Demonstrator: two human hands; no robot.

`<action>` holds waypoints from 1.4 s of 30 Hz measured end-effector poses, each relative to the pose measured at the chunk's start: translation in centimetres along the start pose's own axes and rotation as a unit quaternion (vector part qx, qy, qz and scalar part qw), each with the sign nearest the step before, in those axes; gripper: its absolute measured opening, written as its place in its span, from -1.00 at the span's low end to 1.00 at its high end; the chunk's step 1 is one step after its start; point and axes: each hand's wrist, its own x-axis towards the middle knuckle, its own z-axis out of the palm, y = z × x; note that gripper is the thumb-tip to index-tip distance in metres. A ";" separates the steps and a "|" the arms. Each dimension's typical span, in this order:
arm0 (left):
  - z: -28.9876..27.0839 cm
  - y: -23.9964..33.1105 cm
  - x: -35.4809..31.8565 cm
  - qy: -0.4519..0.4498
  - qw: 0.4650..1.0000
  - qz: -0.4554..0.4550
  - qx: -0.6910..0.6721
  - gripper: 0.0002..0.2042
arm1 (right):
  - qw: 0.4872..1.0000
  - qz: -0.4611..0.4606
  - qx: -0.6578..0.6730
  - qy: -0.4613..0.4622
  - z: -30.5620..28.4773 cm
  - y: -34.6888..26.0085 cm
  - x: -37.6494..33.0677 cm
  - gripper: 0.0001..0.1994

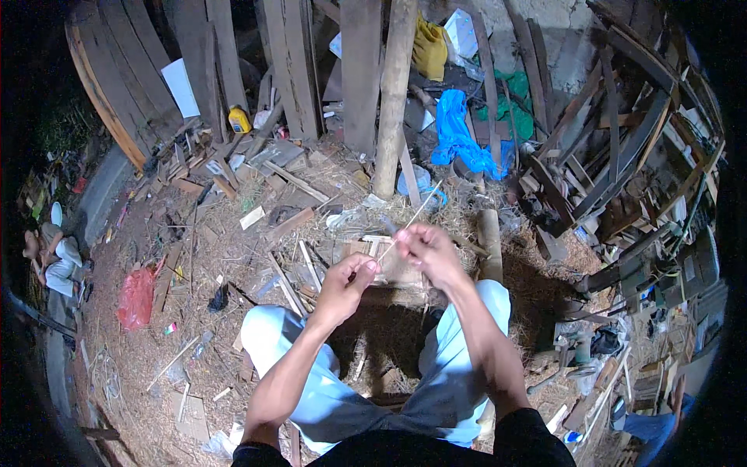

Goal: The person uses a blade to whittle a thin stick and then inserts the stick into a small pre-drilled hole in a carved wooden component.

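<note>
A thin pale wooden stick (pixel 433 194) slants up and to the right in front of me. Its lower end is pinched between the thumb and fingers of my left hand (pixel 347 285). Higher along the stick, my right hand (pixel 428 252) is closed, its fingers close against the stick. A small greyish blade (pixel 388 225) juts out from the right fingers to the left; it is blurred, and its handle is hidden. Below both hands is a low wooden block (pixel 399 272) with wood pieces on it, between my knees.
Wood scraps and shavings litter the ground. A round post (pixel 393 101) and upright planks (pixel 289 66) stand ahead. Blue plastic (pixel 457 132) lies ahead right, a red bag (pixel 137 298) at left. Stacked timber (pixel 622 148) fills the right side. Another person (pixel 61 261) sits far left.
</note>
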 end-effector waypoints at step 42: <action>-1.2 1.4 -0.2 0.078 0.952 0.119 0.271 -0.89 | 0.990 0.015 0.065 0.125 -2.3 -0.8 0.6 -0.82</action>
